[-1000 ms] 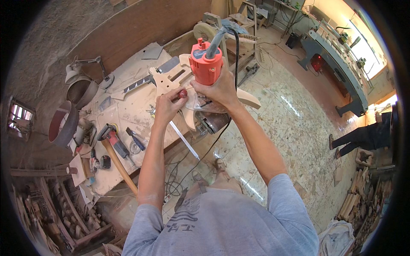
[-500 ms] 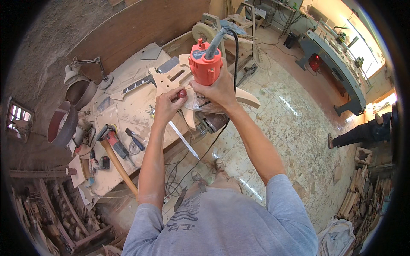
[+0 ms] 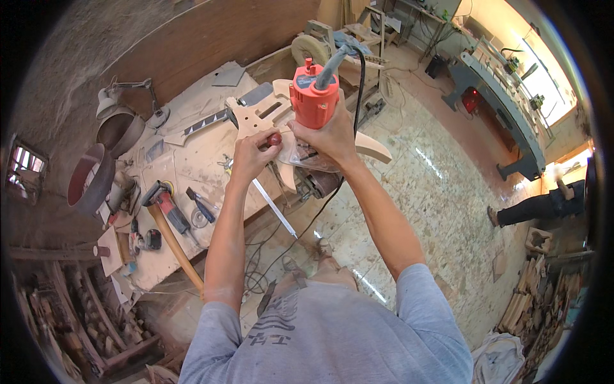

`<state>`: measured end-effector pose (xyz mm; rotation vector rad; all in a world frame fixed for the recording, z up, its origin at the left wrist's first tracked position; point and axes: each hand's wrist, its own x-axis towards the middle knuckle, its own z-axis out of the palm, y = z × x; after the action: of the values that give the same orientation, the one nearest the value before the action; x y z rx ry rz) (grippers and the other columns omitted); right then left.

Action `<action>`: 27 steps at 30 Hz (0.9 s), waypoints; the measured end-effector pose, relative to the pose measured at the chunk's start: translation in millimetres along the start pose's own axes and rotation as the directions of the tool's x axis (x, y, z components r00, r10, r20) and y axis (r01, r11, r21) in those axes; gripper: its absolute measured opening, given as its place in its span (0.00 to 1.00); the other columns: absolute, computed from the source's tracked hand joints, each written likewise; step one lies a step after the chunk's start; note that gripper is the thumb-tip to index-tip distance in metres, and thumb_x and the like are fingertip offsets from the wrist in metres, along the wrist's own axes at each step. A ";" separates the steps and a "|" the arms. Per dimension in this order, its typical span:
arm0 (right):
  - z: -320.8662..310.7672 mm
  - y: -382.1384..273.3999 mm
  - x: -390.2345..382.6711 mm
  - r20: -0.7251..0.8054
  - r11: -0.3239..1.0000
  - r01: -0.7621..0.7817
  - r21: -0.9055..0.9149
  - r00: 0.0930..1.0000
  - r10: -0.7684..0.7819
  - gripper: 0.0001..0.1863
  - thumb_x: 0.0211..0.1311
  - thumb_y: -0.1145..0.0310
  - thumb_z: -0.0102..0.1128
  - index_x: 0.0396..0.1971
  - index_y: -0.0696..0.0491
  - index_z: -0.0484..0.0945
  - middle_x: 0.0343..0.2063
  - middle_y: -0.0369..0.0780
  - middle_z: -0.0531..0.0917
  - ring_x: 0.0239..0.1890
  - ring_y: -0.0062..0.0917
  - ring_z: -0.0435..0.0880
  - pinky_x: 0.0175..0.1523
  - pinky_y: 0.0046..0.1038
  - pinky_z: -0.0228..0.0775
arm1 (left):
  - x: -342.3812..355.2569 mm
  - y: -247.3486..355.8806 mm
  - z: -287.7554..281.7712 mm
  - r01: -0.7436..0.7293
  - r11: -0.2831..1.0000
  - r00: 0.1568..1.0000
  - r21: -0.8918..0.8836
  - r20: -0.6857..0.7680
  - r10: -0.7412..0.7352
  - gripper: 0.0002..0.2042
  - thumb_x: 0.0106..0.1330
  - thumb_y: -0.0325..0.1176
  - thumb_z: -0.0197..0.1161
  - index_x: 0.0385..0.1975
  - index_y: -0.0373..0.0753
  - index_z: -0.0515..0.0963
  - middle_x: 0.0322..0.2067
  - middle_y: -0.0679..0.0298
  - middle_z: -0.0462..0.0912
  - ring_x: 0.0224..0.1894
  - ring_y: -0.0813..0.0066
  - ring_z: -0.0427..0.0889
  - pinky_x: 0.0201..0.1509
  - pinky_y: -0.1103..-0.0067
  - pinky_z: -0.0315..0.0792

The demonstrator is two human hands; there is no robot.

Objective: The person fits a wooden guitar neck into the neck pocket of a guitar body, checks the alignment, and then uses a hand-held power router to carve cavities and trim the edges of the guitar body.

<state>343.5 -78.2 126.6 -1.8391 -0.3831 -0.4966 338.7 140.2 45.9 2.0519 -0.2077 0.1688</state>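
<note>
A red trim router (image 3: 313, 96) stands upright on a pale wooden guitar body (image 3: 252, 123), its grey cord sleeve rising from the top. My right hand (image 3: 332, 137) wraps round the lower part of the router's housing. With bent fingers my left hand (image 3: 252, 153) grips a dark red knob (image 3: 274, 139) beside the router, low over the wood. The clear base plate (image 3: 295, 157) shows between my hands; the bit and the cut under it are hidden. To the left extends the guitar's neck (image 3: 204, 123), with a dark fingerboard and light inlays.
The dusty bench (image 3: 192, 166) holds an angle grinder (image 3: 171, 211), a brush (image 3: 201, 205), a cordless drill (image 3: 147, 239) and a desk lamp (image 3: 157, 115). A metal ruler (image 3: 275, 208) sticks out past its edge. The router's black cord (image 3: 362, 83) hangs by my right hand. A person (image 3: 543, 205) stands far right.
The router and both hands sit slightly farther right in the picture, with a slight shift of the whole view. Both grips stay the same. The far person's arm has moved.
</note>
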 end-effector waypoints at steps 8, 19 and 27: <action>-2.2 -0.9 -0.6 0.007 1.000 0.022 -0.016 1.000 -0.022 0.47 0.41 0.57 0.85 0.62 0.56 0.70 0.51 0.45 0.84 0.52 0.36 0.87 0.58 0.37 0.77 | -3.0 0.0 -1.0 0.017 0.998 0.999 -0.055 0.028 -0.015 0.18 0.65 0.27 0.73 0.56 0.33 0.86 0.43 0.63 0.91 0.46 0.79 0.88 0.54 0.79 0.82; -12.7 -2.6 -8.0 0.034 1.000 0.000 -0.030 0.999 0.001 0.47 0.43 0.57 0.85 0.63 0.57 0.71 0.53 0.43 0.84 0.53 0.32 0.85 0.61 0.35 0.75 | -6.5 -2.0 3.3 -0.074 0.997 0.997 -0.035 0.026 0.075 0.16 0.61 0.33 0.76 0.49 0.40 0.87 0.33 0.60 0.87 0.37 0.73 0.89 0.46 0.77 0.81; -10.9 -2.2 -8.6 -0.010 0.996 0.079 -0.031 0.997 -0.079 0.44 0.41 0.58 0.85 0.57 0.56 0.69 0.47 0.46 0.85 0.48 0.40 0.89 0.54 0.39 0.79 | -7.3 -2.8 3.5 -0.079 0.997 0.997 -0.027 0.005 0.079 0.17 0.60 0.32 0.76 0.50 0.39 0.88 0.34 0.60 0.87 0.37 0.73 0.89 0.47 0.77 0.82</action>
<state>333.5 -88.0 127.0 -1.8549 -0.4439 -0.5693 332.4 139.0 40.4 2.0189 -0.2937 0.2069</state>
